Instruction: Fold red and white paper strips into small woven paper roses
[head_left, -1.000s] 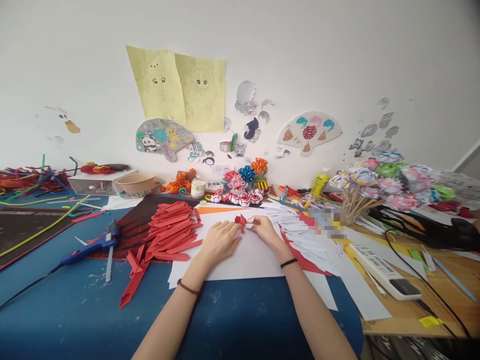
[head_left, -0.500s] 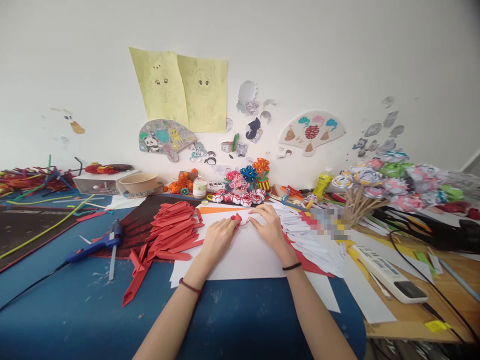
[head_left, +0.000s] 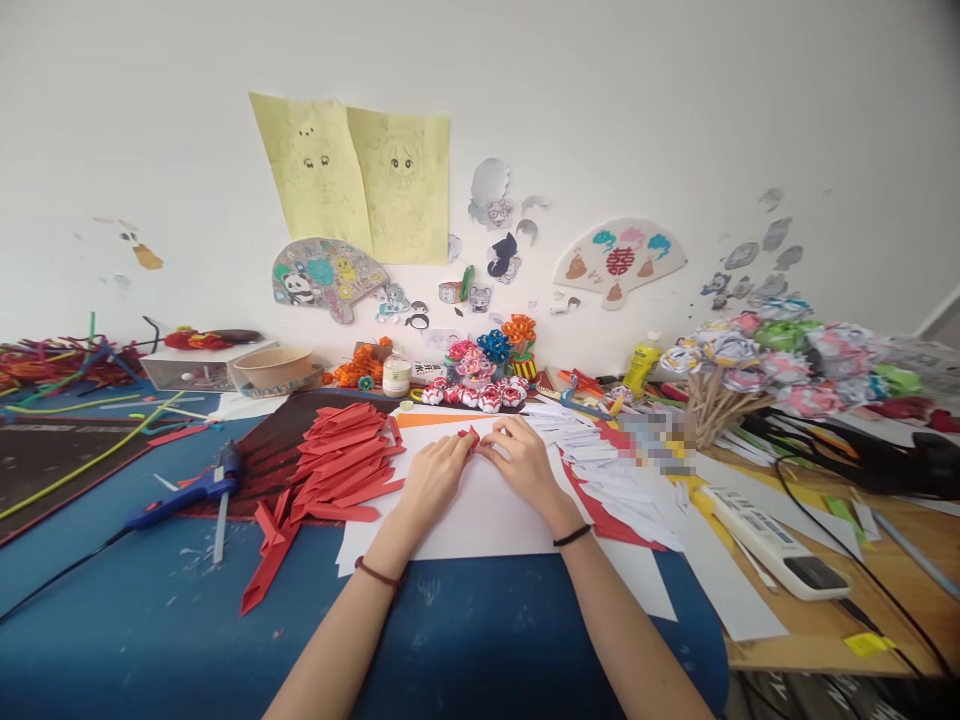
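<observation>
Over a stack of white paper sheets point(head_left: 480, 525), my left hand point(head_left: 435, 478) is closed on a small folded red paper piece point(head_left: 469, 436). The fingertips of my right hand point(head_left: 519, 462) are pinched against the same piece from the other side, so both hands meet on it. Fingers cover most of its shape. To the left lies a pile of folded red paper strips point(head_left: 345, 460), the closest ones near my left wrist. White folded paper strips point(head_left: 581, 450) are heaped to the right of my right hand, partly on red paper.
A blue glue gun point(head_left: 180, 500) with its cord lies at left. Behind the hands stand red-and-white paper flowers point(head_left: 484, 396) and a white jar point(head_left: 396, 377). At right are a power strip point(head_left: 776, 545), a yellow bottle point(head_left: 643, 365) and a bunch of paper flowers on sticks point(head_left: 739, 365).
My right hand has moved left, closing the gap, and its fingertips now meet the red paper piece. My left hand keeps its hold. The view has shifted slightly.
</observation>
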